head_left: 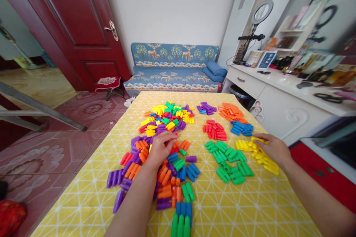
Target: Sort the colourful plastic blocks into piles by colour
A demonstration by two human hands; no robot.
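My left hand [162,148] is over a mixed heap of plastic bullet-shaped building blocks [167,190], its fingers curled together. Whatever they pinch is hidden; red pieces show just below the fingertips. On the right, my right hand [272,149] is at a group of yellow blocks [260,154], thumb and fingers closed around a yellow block [257,139]. Close to that hand lie blue blocks [241,128] and green blocks [229,155]. Red blocks [214,130], orange blocks [232,112] and purple blocks [206,108] form separate groups farther back.
A yellow patterned cloth covers the table [211,214]. Another mixed heap [167,116] lies toward its far left. Beyond stand a blue sofa [175,74], a red stool [108,83] and a red door [75,18]. A white dresser [292,96] stands on the right.
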